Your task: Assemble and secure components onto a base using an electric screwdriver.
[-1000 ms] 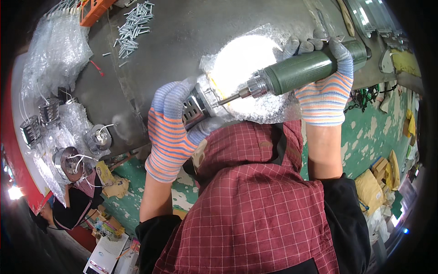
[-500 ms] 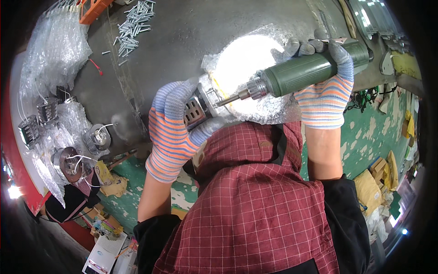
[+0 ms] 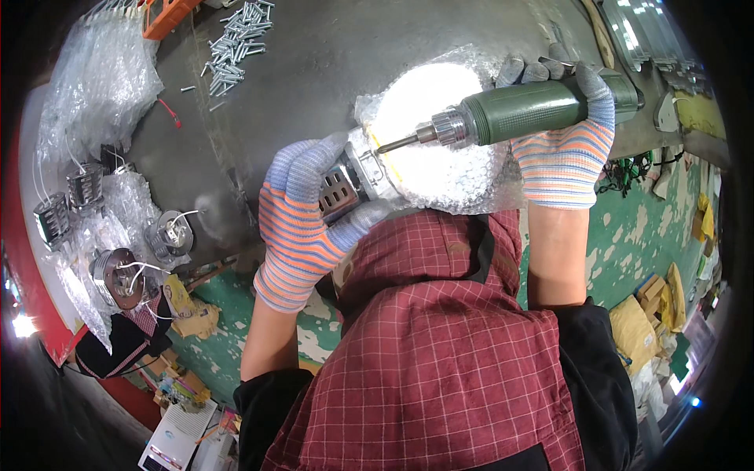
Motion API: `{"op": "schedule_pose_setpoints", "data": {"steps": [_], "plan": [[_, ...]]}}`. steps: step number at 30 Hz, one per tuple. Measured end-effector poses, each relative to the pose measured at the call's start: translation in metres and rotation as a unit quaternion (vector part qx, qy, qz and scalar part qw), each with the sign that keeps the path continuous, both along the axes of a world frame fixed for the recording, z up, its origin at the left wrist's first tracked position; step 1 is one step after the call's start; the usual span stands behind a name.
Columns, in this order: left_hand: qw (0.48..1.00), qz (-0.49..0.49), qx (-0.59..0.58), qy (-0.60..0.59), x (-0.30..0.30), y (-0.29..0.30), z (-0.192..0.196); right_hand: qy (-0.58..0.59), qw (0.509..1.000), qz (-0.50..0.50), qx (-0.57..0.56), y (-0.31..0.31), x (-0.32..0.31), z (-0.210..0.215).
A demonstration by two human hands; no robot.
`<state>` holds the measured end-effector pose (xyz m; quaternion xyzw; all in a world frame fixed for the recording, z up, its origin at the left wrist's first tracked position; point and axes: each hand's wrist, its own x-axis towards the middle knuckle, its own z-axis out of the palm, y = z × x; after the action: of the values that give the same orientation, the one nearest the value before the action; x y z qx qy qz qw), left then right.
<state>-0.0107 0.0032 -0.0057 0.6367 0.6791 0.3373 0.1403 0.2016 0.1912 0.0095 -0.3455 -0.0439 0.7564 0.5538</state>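
My left hand [image 3: 302,216], in a striped knit glove, grips a small metal housing with slotted sides [image 3: 349,184] just above the table's near edge. My right hand [image 3: 561,137], gloved the same way, is wrapped around a green powered screwdriver [image 3: 526,110] held level. Its bit tip [image 3: 385,147] points left and touches the top of the housing. Behind both lies a sheet of bubble wrap [image 3: 448,169] with a bright glare on it.
The grey metal table [image 3: 314,71] carries a heap of loose silver screws [image 3: 239,35] at the back left and an orange bin [image 3: 169,16]. Several round metal housings with white wires [image 3: 169,235] lie in bubble wrap at the left. Green floor with cardboard scraps [image 3: 644,314] lies below right.
The screwdriver and my right hand have shifted slightly up and right. My left hand keeps the housing in about the same place.
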Motion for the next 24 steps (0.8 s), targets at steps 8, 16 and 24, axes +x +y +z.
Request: {"op": "schedule_pose_setpoints", "data": {"steps": [8,16,24], "plan": [[1.000,0.005,-0.020,-0.009,0.0006,-0.0014,0.0021,0.001,1.000,0.017,0.000,-0.0019,-0.0069,0.0063],[0.998,0.050,-0.012,-0.032,0.0056,0.0016,-0.0001,-0.010,1.000,0.021,-0.001,0.0009,-0.0086,0.0050],[0.996,-0.001,-0.078,-0.043,0.0000,-0.0027,0.0023,-0.033,0.999,0.025,0.004,-0.0011,-0.0101,0.0013]]}}
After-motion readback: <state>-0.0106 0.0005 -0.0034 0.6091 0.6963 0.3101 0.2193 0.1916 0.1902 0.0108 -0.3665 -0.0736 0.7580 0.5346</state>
